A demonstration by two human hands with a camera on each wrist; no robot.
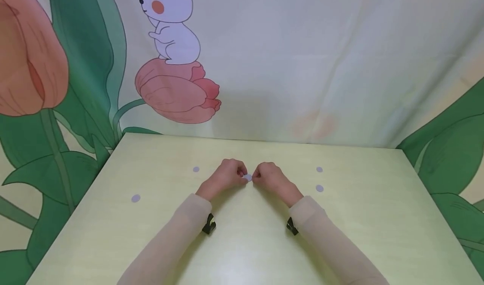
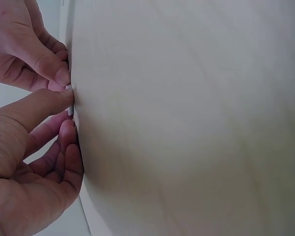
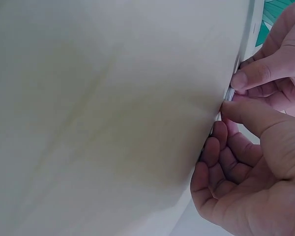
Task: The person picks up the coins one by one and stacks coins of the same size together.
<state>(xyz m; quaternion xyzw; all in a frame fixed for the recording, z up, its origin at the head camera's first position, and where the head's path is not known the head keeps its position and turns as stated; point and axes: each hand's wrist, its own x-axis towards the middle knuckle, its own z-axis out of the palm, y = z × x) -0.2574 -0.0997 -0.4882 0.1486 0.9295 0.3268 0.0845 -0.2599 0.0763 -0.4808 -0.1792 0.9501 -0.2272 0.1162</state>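
Between the two hands is a small, thin, pale lavender disc [image 1: 248,177], held low over the table. My left hand [image 1: 228,174] pinches its left edge between thumb and fingers. From the other side my right hand [image 1: 270,176] pinches the right edge with thumb and forefinger. The left wrist view shows the pale edge of the disc [image 2: 71,105] by the left thumb, with the other hand's thumb close above. In the right wrist view a sliver of the disc [image 3: 230,94] shows between the two thumbs. The remaining fingers of both hands curl in near the tabletop.
On the pale table [image 1: 249,243] lie similar discs: one farther back on the left [image 1: 196,169], one at the far left [image 1: 136,198], and two on the right, a back disc [image 1: 319,169] and a nearer disc [image 1: 319,188]. A printed curtain [image 1: 272,66] hangs behind the table.
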